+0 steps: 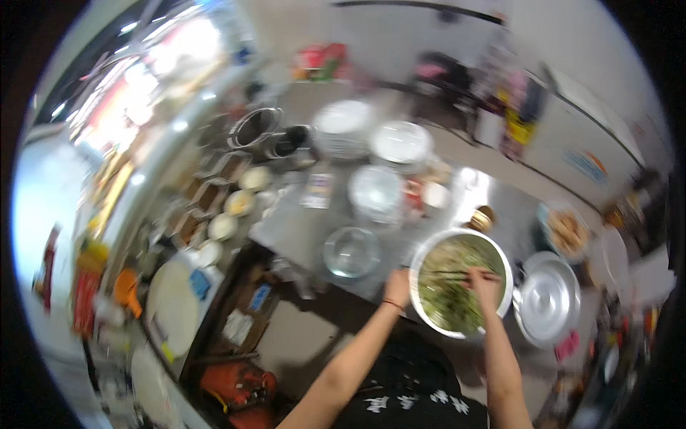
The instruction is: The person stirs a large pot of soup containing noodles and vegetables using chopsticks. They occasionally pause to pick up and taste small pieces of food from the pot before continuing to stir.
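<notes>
A large metal basin (508, 261) stands near the front edge of the metal table, holding shredded green vegetables (450, 305) with paler strands toward the back. My left hand (397, 288) grips the basin's left rim; a thin red cord circles that wrist. Inside the basin, my right hand (484, 284) holds chopsticks (447, 274), which point left across the greens. Motion blur hides the exact finger positions and the chopstick tips. An empty clear glass bowl (351, 253) sits to the left, apart from my left hand.
Right of the basin lies a silvery metal lid or pan (547, 300), with a bowl of light brown food (565, 233) behind it. Stacked white plates (343, 120) and clear bowls (376, 193) occupy the table's back. At left are a round cutting board (171, 308) and an orange-red gas cylinder (238, 383).
</notes>
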The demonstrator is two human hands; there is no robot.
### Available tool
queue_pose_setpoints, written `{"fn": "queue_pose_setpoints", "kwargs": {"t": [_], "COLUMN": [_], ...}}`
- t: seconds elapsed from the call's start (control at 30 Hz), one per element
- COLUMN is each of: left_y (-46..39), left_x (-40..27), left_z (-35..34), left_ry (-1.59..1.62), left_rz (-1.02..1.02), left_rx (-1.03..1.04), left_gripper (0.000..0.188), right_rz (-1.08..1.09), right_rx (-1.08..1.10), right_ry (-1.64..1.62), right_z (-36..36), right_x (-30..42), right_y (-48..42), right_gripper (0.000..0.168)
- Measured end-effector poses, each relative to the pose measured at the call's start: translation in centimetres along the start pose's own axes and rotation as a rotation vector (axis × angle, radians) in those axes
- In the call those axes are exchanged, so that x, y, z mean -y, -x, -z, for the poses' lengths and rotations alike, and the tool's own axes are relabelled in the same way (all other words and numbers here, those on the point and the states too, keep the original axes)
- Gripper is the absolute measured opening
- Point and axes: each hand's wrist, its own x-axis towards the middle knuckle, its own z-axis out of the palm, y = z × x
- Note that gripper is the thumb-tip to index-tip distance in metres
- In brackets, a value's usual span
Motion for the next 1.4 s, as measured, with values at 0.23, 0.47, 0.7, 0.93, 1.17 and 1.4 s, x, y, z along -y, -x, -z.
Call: {"fn": "queue_pose_setpoints", "kwargs": {"t": [0.23, 0.47, 0.7, 0.93, 1.17, 1.4], "left_y": [0.1, -0.1, -0.3, -0.4, 0.6, 0.4], "left_x": [-2.7, -1.8, -3.1, -0.9, -4.3, -3.0], "left_z": [0.4, -0.6, 0.7, 0.6, 3.2, 2.0], "left_ry": [0.496, 0.549, 0.49, 0.325, 0.413, 0.493], "left_rz": [0.372, 0.426, 0.446, 0.297, 0.437, 0.443], "left_rx": [0.021, -0.025, 0.077, 0.051, -0.019, -0.027], "left_gripper": [0.048, 0.046, 0.046, 0.037, 0.046, 0.046], "right_rz": [0.093, 0.104, 0.052, -0.152, -0.027, 0.092], "right_rx": [-0.032, 0.011, -0.153, -0.286, -0.194, -0.195], "right_ry": [0.045, 0.025, -0.006, -0.419, -0.41, -0.142], "right_z": [-0.1, 1.7, 4.5, -1.5, 3.7, 5.2], "right_x": [-2.2, -1.3, -4.1, -6.4, -1.3, 0.6], "right_y": [0.1, -2.3, -4.9, -4.5, -1.9, -2.3], "right_gripper": [0.018, 0.023, 0.027, 0.013, 0.022, 0.021]}}
